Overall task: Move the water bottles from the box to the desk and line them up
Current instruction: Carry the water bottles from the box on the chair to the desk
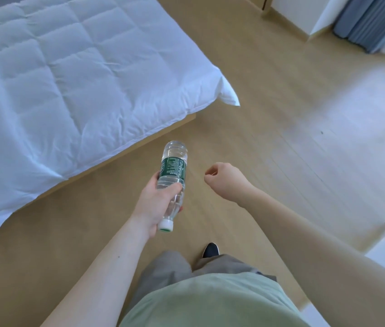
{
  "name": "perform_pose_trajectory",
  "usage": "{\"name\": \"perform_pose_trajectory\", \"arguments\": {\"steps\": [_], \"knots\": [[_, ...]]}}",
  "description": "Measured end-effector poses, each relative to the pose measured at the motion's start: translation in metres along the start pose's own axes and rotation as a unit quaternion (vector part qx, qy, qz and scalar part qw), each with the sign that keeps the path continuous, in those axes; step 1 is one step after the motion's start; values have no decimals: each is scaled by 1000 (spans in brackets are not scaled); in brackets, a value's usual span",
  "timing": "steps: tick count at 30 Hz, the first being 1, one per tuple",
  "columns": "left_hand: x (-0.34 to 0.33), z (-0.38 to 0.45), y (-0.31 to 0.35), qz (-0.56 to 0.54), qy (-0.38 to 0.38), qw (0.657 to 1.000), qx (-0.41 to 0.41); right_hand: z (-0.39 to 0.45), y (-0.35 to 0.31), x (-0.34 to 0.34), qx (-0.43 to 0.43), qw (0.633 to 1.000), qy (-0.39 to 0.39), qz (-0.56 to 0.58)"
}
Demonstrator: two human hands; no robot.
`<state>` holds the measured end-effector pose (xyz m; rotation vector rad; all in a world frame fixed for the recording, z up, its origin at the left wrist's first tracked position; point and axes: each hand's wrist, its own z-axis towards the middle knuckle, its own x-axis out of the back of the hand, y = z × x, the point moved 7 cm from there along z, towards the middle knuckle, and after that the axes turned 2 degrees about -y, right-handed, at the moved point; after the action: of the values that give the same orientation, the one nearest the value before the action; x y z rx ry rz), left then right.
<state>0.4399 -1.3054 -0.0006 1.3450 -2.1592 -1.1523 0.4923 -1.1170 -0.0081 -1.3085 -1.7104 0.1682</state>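
The left hand [156, 204] grips a water bottle [172, 182] around its lower neck and shoulder, fingers curled round the clear plastic and the thumb laid across the upper side. The bottle is held in the air above the wooden floor [269, 128], tilted nearly level, with its white cap [165, 225] pointing near, toward the person, and its ribbed base pointing far, toward the bed. The bottle is transparent and filled with clear water; a dark green label [173, 166] with fine white print wraps the middle of the body, and a thin green band shows under the cap. The right hand [222, 179] hangs to the right of the bottle, apart from it, fingers curled loosely inward and holding nothing. On the left, a bed with a white quilted duvet [73, 74] stands on a light wooden frame; one duvet corner overhangs the frame edge. At far right, blue-grey curtains [373, 22] hang beside a white wall. At the near edge, a pale green shirt, grey trousers and one dark shoe [210, 250] are visible. Neither box nor desk can be identified.
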Motion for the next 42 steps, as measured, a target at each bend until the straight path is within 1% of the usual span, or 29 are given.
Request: {"name": "perform_pose_trajectory", "arguments": {"steps": [5, 12, 22, 26, 33, 37, 42], "knots": [[-49, 43, 16, 49, -44, 997, 27, 23, 36, 44, -47, 998, 23, 47], [-104, 119, 49, 87, -103, 990, 53, 72, 65, 98, -104, 989, 43, 97], [-159, 254, 141, 152, -151, 976, 26, 187, 46, 199, -136, 980, 92, 109], [-183, 301, 172, 177, -156, 971, 26, 219, 43, 230, -141, 977, 107, 115], [-247, 372, 207, 190, -179, 965, 35, 276, 66, 297, -166, 970, 122, 126], [-294, 415, 225, 192, -160, 968, 35, 319, 87, 345, -167, 970, 119, 131], [-356, 465, 255, 190, -134, 972, 43, 373, 106, 416, -152, 977, 106, 109]]}}
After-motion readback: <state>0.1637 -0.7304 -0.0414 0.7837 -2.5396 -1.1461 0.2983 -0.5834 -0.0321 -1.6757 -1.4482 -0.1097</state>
